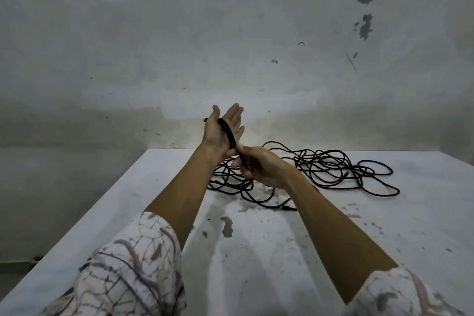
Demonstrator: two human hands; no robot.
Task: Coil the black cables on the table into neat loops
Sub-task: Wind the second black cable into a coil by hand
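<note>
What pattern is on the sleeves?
White with grey-brown crackle-like lines, clearest on the left sleeve in the head view.

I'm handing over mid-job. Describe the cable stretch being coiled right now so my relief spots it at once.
Start at the white table and follow the two bare forearms up from it. The left hand is raised, palm open, and the right hand pinches a black cable wrapped across that palm. Unlike the loose tangle of black cables lying on the table behind, this stretch is off the table, taut between both hands.
</note>
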